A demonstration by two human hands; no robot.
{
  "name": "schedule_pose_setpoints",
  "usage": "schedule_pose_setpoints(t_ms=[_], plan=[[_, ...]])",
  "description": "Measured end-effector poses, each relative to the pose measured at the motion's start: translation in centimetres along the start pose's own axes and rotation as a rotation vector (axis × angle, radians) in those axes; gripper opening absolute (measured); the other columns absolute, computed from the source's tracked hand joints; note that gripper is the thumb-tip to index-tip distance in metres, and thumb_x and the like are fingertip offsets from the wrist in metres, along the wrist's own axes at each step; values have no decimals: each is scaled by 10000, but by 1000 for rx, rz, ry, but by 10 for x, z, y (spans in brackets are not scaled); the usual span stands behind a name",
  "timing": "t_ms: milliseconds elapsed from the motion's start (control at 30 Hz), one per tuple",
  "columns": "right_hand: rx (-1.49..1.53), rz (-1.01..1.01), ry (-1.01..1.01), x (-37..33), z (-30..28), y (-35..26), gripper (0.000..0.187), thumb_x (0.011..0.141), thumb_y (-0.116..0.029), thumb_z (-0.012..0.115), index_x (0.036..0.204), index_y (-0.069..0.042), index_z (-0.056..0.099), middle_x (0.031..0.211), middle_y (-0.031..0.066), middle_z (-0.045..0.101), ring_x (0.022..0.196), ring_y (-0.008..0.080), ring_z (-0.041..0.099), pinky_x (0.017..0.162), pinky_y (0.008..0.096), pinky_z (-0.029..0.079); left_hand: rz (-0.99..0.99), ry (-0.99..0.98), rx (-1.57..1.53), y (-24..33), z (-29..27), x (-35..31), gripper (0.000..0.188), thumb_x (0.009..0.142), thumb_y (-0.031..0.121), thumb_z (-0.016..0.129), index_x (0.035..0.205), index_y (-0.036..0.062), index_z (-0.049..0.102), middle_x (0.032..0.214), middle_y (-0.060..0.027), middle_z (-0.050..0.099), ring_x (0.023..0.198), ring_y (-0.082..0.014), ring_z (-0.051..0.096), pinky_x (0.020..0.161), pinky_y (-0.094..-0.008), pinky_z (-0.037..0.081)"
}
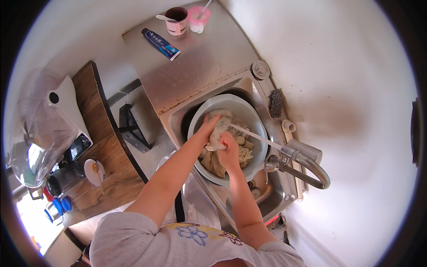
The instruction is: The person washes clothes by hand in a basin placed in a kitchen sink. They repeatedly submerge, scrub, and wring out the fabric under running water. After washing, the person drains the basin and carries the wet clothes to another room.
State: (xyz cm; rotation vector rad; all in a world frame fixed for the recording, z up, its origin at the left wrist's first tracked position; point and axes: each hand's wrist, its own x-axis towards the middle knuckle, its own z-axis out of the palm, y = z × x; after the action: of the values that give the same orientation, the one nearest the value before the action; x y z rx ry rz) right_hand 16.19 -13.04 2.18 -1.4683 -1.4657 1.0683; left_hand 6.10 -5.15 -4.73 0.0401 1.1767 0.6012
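A grey plastic basin (256, 116) rests in the stainless steel sink, with wet beige cloth (212, 163) bunched inside it. Over the basin I hold a pale, wet cloth (221, 129) in both hands. My left hand (209, 127) grips its left side, thumb and fingers around the fabric. My right hand (228, 151) is closed in a fist on its lower right part. Water runs from the curved metal faucet (318, 178) in a slanting stream that reaches the cloth between my hands.
Left of the sink stands a wooden table (111, 155) with a white bowl (94, 172). On the steel counter (155, 80) lie a blue tube (161, 44) and two pink cups (177, 27). A dark scrubber (275, 103) sits by the wall.
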Motion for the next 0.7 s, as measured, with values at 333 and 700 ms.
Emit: schedule_pose_setpoints(t_ms=[333, 700], plan=[[26, -14, 258, -13, -14, -22, 606, 797, -107, 622, 1353, -22, 394, 1307, 117, 447, 1226, 255, 432, 1046, 364, 331, -36, -268, -316, -15, -22, -39, 377, 836, 105, 555, 1201, 13, 533, 1108, -133, 608, 1035, -251, 606, 886, -371, 505], [241, 58, 371, 34, -7, 4, 506, 695, -209, 775, 1105, 5, 569, 1050, 85, 598, 958, 198, 569, 875, 311, 454, 544, -147, -10, -21, 23, -66, 414, 866, 291, 638, 1144, -13, 598, 1077, -89, 645, 996, -171, 605, 845, -311, 475]])
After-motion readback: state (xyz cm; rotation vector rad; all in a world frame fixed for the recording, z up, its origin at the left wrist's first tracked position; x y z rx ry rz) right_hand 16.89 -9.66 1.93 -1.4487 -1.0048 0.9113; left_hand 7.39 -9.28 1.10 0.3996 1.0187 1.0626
